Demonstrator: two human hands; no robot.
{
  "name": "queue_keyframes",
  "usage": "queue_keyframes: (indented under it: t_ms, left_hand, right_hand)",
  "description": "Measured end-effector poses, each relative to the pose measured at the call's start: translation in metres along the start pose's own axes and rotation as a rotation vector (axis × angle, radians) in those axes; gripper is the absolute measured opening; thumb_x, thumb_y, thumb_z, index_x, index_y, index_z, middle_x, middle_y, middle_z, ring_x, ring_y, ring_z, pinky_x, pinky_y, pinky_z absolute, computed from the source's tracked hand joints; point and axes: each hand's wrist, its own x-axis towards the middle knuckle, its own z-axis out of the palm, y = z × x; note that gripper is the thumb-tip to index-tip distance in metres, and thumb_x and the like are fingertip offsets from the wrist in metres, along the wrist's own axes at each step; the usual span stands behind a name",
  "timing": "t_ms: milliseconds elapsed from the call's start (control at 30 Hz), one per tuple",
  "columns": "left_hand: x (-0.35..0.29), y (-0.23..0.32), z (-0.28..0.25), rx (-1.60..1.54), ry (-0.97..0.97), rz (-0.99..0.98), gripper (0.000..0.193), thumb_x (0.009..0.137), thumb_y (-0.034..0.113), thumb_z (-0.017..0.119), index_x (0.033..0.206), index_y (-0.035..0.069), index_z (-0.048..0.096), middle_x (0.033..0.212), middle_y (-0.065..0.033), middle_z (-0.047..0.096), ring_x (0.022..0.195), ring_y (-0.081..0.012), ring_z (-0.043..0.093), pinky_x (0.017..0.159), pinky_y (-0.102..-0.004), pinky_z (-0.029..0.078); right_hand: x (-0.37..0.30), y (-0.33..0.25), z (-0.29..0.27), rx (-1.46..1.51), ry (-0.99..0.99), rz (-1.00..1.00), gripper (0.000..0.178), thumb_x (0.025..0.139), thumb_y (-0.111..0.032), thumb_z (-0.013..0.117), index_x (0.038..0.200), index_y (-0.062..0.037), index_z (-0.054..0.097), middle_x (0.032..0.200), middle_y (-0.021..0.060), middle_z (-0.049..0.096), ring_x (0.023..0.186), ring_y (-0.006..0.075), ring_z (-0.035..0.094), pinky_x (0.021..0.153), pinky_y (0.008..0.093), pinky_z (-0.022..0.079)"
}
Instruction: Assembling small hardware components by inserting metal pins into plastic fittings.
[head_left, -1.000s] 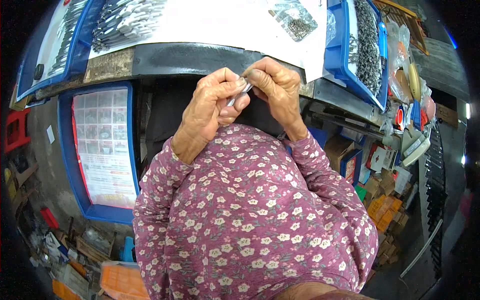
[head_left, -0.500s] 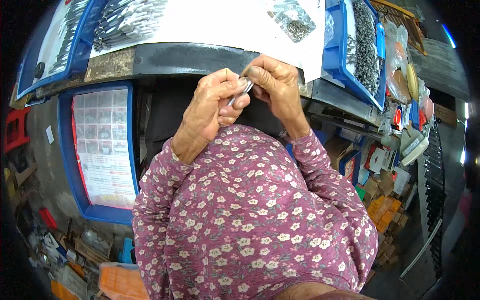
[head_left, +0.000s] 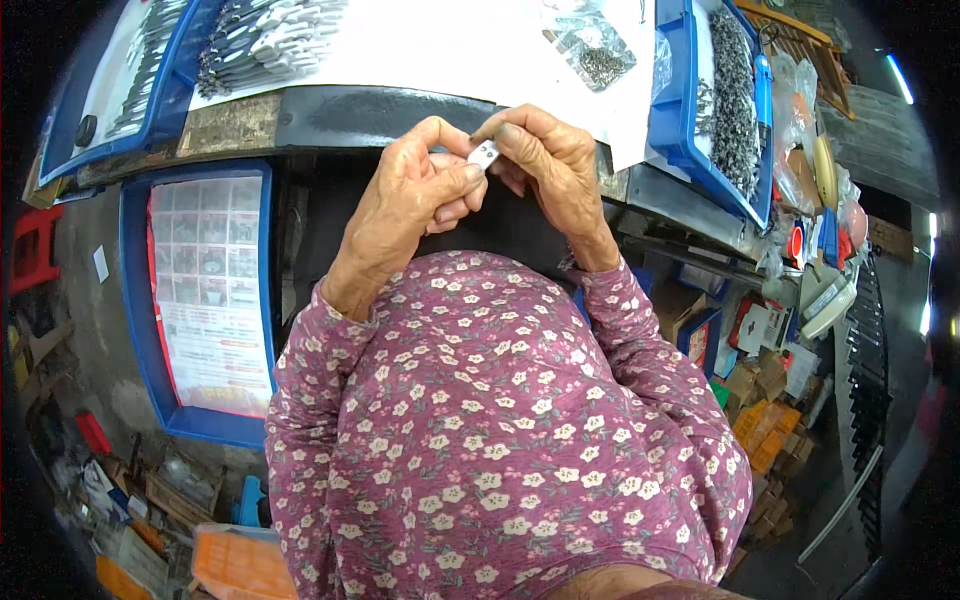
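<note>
Just past the bench's front edge, both hands meet in front of my chest. My left hand (head_left: 422,188) is closed, pinching a small flat white part (head_left: 484,155) with dark holes in its face between thumb and fingers. Against the far end of that part, my right hand (head_left: 550,165) has its thumb and forefinger drawn together. Whatever lies between those right fingertips is hidden. The part's lower end disappears under my left fingers.
White paper (head_left: 430,50) covers the black-edged bench (head_left: 385,115). Several slim white-and-dark pieces (head_left: 275,40) lie at its left. A bag of small metal bits (head_left: 603,65) sits farther right. Blue trays (head_left: 160,110) flank the bench, the right tray (head_left: 688,130) holding dark metal pieces.
The held part has turned, so its white face with dark holes now shows instead of a narrow shiny edge. My left hand has shifted slightly; my right hand stays close by.
</note>
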Motion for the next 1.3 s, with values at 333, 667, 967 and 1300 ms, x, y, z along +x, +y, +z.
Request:
queue_keyframes:
  t_ms: [333,667,967,1300]
  left_hand:
    - [0.001,0.017,-0.015,0.109,0.041,-0.067,0.02,0.084,0.014,0.053,0.095,0.003,0.041,0.065,-0.0033,0.052,0.051,-0.0019,0.039,0.043,-0.0148,0.028]
    - [0.01,0.037,-0.029,0.495,0.052,0.121,0.018,0.079,0.005,0.048,0.096,0.001,0.045,0.058,-0.0045,0.05,0.05,-0.0089,0.044,0.047,-0.022,0.034]
    - [0.023,0.053,-0.009,1.332,0.574,1.078,0.027,0.071,-0.005,0.052,0.098,-0.001,0.054,0.086,-0.0158,0.058,0.082,-0.0335,0.057,0.072,-0.0373,0.045]
    - [0.034,0.005,-0.037,1.083,0.599,0.847,0.016,0.074,-0.007,0.049,0.088,-0.004,0.055,0.083,-0.016,0.058,0.078,-0.031,0.058,0.069,-0.0352,0.047]
  right_hand:
    - [0.023,-0.02,-0.002,-0.65,-0.207,-0.424,0.023,0.067,-0.003,0.066,0.09,-0.0065,0.064,0.088,0.0051,0.056,0.079,0.0185,0.053,0.068,0.0303,0.043]
    - [0.047,-0.029,0.012,-1.042,-0.267,-0.811,0.033,0.06,0.003,0.067,0.091,-0.0017,0.057,0.083,0.0081,0.055,0.068,0.0233,0.052,0.058,0.0307,0.043]
    - [0.077,-0.039,0.008,-0.958,-0.127,-0.834,0.025,0.063,0.004,0.066,0.085,-0.0007,0.055,0.079,0.0111,0.054,0.069,0.0261,0.054,0.059,0.0339,0.043]
    - [0.142,-0.05,0.034,-0.931,0.091,-0.841,0.014,0.068,0.001,0.066,0.077,-0.0007,0.055,0.07,0.0093,0.052,0.06,0.0236,0.052,0.053,0.0316,0.04]
